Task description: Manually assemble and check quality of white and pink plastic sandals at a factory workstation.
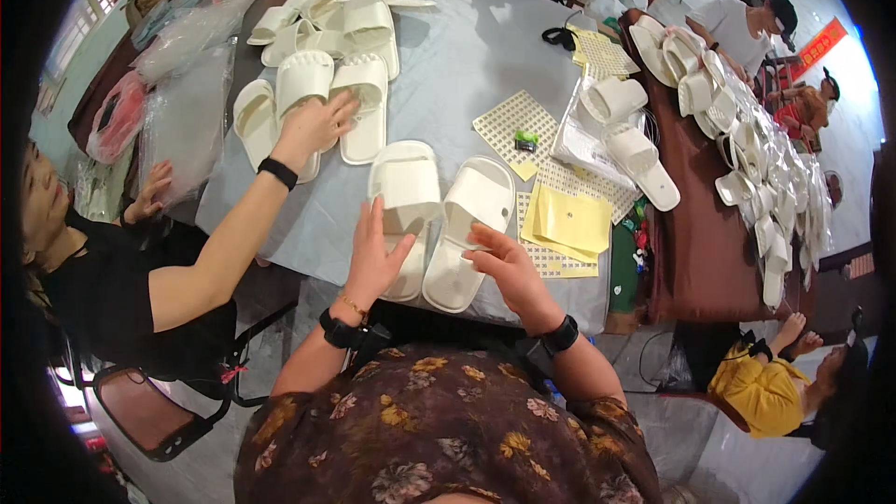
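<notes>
A pair of white open-toe slippers lies side by side on the grey covered table in front of me: a left slipper point(407, 189) and a right slipper point(471, 215). My left hand point(375, 257) is at the lower left edge of the left slipper, fingers stretched upward and thumb apart. Over the outer edge of the right slipper hovers my right hand point(511, 271), its fingers loosely bent and apart. Neither hand grips anything that I can see. A small dark spot shows on the right slipper's strap.
At left, a co-worker's hand point(322, 121) reaches over white slippers point(303, 79). Sticker sheets point(518, 121) and yellow paper point(571, 221) lie at right, near another slipper pair point(642, 159). Many slippers fill a brown table point(686, 261). Clear plastic bags point(191, 103) lie far left.
</notes>
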